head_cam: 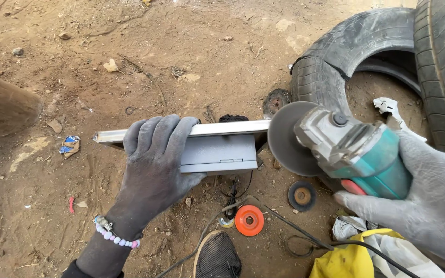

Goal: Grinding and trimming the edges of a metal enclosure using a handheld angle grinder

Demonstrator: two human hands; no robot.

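Hands on grinder (356, 152), metal bar (222, 128)

The left hand (155, 154) reaches forward from the lower left, palm down, its dust-grey fingers (168, 128) curled over and clamped shut, wrist straight with a bead bracelet around it. The right hand (428, 201) enters from the right edge, equally dusty, fingers wrapped closed in a firm grip, thumb pointing left.

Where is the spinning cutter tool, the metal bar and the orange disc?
grinder (366, 154), head view, on its green body
metal bar (227, 128), head view, on its top edge
orange disc (249, 220), head view, on its face
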